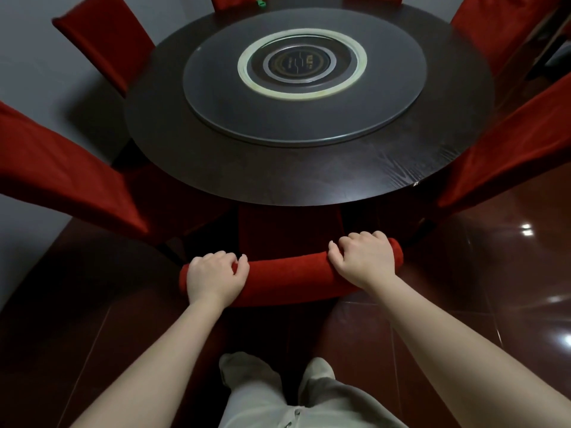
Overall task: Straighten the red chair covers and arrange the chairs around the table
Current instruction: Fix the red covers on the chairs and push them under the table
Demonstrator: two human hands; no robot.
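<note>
From the head camera, the person stands behind the nearest chair with its red plush fabric cover, whose seat is tucked under the near edge of the round dark wooden desk. The left hand is clamped over the left end of the padded top rail, fingers curled over its front, and the right hand is closed the same way on the right end. The step in hand looks like squaring this chair to the desk, or tugging its cover taut along the top; which of the two cannot be told. The next move probably calls for an even push or pull from both hands so the back stays parallel to the desk edge. The cover here looks smooth and snug over the rail, without obvious wrinkles (the lower part is lost in shadow). Other red-covered chairs ring the desk on both sides and at the far end, leaning outward in the wide lens. A grey glass turntable sits on the desk's middle.
</note>
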